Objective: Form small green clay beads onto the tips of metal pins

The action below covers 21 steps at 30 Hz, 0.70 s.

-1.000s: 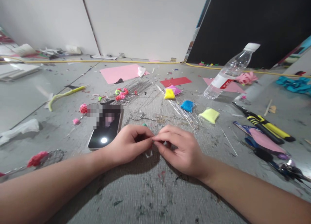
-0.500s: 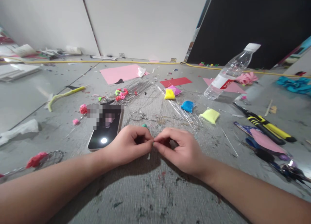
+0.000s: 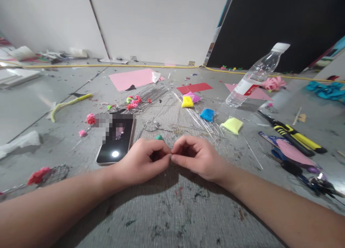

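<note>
My left hand and my right hand rest on the grey table, fingertips pinched together where they meet. Both pinch something tiny that I cannot make out. A small green lump lies just behind my left fingers. A phone with a lit screen lies left of my left hand. A bundle of thin metal wires fans out behind the hands.
Yellow, blue and pale yellow clay packets lie behind the wires. A plastic bottle leans at back right. Black-and-yellow pliers and scissors lie at right. Pink paper sits at the back; a pink clay flower on wire lies at left.
The right hand's fingers have curled in more tightly and both hands sit slightly farther from me; the pinch stays closed.
</note>
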{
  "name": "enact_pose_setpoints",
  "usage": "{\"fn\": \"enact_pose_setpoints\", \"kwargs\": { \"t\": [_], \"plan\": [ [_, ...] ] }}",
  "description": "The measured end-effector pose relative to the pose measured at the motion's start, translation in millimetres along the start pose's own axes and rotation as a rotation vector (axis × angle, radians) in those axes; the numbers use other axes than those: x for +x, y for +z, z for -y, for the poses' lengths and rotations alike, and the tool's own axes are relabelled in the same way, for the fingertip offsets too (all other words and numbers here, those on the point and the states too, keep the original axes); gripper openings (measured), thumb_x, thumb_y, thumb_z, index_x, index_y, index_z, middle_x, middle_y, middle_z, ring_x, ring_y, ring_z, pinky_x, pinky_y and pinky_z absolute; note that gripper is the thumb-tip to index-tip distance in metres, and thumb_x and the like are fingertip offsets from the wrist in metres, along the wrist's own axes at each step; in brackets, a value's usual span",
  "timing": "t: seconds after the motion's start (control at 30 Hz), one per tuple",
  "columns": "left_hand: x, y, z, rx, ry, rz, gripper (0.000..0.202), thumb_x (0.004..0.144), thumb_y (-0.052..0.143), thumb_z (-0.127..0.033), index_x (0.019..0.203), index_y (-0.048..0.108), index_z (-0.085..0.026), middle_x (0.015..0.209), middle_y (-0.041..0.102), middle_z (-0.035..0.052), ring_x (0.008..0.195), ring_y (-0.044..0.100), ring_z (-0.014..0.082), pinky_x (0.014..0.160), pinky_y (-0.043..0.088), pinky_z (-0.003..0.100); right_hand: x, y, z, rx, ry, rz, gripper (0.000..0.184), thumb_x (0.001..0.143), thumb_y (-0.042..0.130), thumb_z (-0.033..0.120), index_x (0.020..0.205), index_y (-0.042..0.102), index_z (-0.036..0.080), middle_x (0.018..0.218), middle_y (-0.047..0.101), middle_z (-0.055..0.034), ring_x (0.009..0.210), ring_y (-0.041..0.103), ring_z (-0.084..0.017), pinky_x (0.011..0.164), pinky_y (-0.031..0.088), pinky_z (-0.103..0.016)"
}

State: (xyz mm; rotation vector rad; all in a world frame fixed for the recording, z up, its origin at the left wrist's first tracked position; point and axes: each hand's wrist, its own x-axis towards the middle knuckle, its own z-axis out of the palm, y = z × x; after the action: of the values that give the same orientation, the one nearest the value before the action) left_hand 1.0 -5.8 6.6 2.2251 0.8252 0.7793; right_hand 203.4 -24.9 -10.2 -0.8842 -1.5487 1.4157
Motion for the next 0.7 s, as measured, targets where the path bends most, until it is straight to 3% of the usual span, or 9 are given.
{"fn": "enact_pose_setpoints", "kwargs": {
  "t": [0.27,0.7],
  "plan": [
    [1.2,2.6,-0.7,-0.002,-0.039,0.063,0.019,0.094,0.058,-0.019,0.079,0.068,-0.015,0.064,0.064,-0.0027,0.056,0.054,0.0075,0.054,0.041,0.018,3.6,-8.7,-10.6,0.254,0.088,-0.049,0.013,0.091,0.066,0.033,0.095,0.07,0.021,0.07,0.064,0.002,0.059,0.054,-0.011,0.052,0.039,-0.025],
    [1.2,3.0,0.2,0.029,0.023,0.076,0.019,0.095,0.057,-0.018,0.079,0.067,-0.016,0.065,0.063,-0.0027,0.057,0.055,0.0083,0.056,0.042,0.02,2.3,-6.8,-1.7,0.11,0.068,-0.012,0.014,0.088,0.068,0.033,0.085,0.067,0.019,0.067,0.061,0.0017,0.059,0.052,-0.012,0.056,0.039,-0.027]
  ]
}}
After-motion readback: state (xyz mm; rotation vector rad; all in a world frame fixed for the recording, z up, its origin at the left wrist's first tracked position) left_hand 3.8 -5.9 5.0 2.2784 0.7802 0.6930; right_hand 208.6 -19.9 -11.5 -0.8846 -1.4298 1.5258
